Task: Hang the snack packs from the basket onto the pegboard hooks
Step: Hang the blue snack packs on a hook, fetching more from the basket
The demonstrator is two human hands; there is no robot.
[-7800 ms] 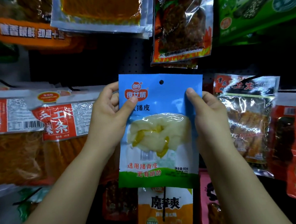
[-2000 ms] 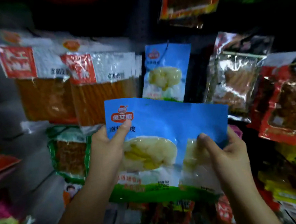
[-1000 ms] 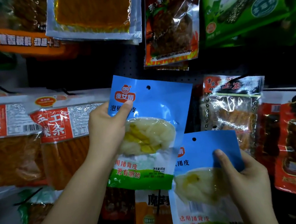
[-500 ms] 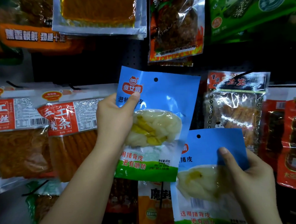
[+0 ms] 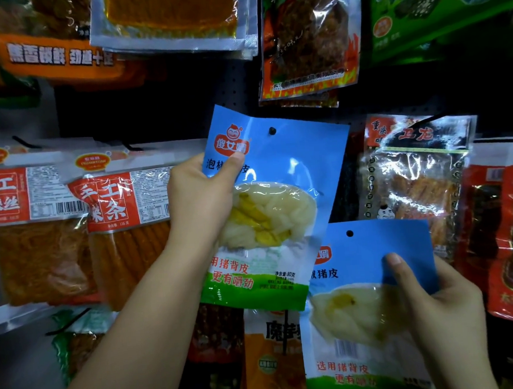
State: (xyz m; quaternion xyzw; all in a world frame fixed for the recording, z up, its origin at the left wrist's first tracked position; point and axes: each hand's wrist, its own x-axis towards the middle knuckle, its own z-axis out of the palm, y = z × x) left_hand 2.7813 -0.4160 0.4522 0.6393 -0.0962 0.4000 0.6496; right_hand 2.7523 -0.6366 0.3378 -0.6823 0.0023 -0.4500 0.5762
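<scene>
**Two Blue Packs Up, One Hook to Find**

At the dark pegboard, between hanging rows of red and orange snacks, we hold two matching blue snack packs and ready the first for its hook. Our left hand grips the upper blue pack by its left edge, thumb curled over the front near the logo and fingers hidden behind; the pack leans with its top toward one o'clock, its punched hole at twelve o'clock of the pouch, against the board's perforations. Our right hand holds the lower blue pack at five o'clock of the first, thumb pressed on the front of its right edge, fingers wrapped behind, its own hole unhooked. The two packs overlap slightly at the upper one's bottom right corner. We cannot make out the hook behind the upper pack, and the basket is out of view.

To do this step well, we judge that we should square the tilted pack so its hole faces the hook tip head-on, keep the top flap flat and taut, slide it fully back along the peg, and let go only once it hangs. We keep the second pack low, clear of the first. A red-labelled pack hangs at nine o'clock, a clear-fronted one at three.
</scene>
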